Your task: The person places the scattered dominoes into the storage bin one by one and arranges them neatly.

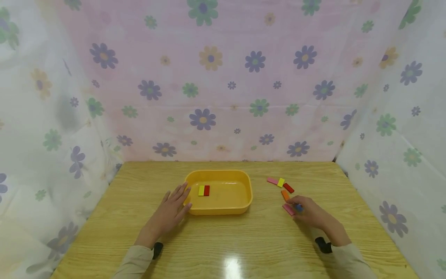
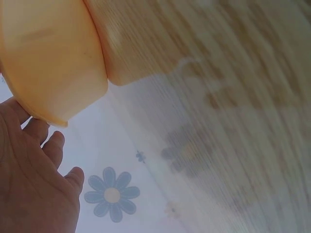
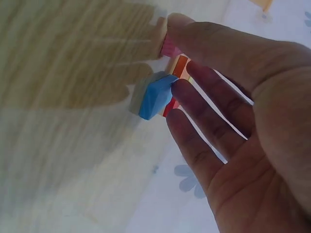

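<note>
My left hand (image 1: 169,211) rests along the left rim of a yellow plastic basin (image 1: 219,211), fingers extended. Inside the basin, a yellow block (image 1: 201,190) and a red block (image 1: 207,190) lie side by side. At the right, my right hand (image 1: 311,212) hovers over a small blue block (image 1: 299,208), its fingertips right at the block in the right wrist view and its fingers loosely bent. A pink block (image 1: 288,209) lies by the thumb, and an orange block (image 1: 285,195) sits just beyond the fingertips.
Farther back on the wooden table (image 1: 223,240) lie a red block (image 1: 289,188), a yellow block (image 1: 280,182) and another pink block (image 1: 272,181), in a line right of the basin. Flower-patterned curtains (image 1: 223,97) enclose the table's back and sides.
</note>
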The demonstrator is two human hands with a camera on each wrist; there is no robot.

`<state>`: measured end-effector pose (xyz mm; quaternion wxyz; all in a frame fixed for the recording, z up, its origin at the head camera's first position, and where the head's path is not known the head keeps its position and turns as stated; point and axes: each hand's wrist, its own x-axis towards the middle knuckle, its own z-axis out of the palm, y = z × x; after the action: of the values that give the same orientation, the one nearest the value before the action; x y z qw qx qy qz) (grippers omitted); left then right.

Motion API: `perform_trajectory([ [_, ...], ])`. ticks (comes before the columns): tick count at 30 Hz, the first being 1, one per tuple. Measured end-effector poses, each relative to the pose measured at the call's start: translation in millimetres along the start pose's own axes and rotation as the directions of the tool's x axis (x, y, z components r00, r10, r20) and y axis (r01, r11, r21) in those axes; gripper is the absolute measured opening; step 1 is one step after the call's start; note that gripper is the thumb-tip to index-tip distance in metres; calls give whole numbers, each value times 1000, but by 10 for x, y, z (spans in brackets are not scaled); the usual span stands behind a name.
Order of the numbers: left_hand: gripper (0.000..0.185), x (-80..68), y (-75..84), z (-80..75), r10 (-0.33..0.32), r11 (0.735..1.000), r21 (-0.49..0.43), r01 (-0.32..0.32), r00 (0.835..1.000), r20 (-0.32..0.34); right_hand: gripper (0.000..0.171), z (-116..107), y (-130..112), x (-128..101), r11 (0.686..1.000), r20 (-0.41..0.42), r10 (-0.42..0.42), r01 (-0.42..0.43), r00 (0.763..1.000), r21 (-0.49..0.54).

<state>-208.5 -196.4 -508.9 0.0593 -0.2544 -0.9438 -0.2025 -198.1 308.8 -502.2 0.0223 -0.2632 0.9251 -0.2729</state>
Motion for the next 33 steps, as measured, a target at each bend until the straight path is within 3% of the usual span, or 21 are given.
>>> perform_trajectory([
  [9,63,13,6,-16,4,1000,2,-4,1000,0,41,-40,-8,121,983,59,-94,102,994,-152],
  [16,63,10,5,-12,1,1000,-1,-1,1000,9,37,-67,-35,199,987,116,-54,70,992,-143],
  [24,62,6,2,-11,1,1000,-7,-1,1000,4,15,-9,-73,274,984,84,-54,67,995,-166],
  [33,63,6,-11,0,-2,1000,-2,2,1000,7,16,18,-131,291,993,95,19,-7,995,-121],
])
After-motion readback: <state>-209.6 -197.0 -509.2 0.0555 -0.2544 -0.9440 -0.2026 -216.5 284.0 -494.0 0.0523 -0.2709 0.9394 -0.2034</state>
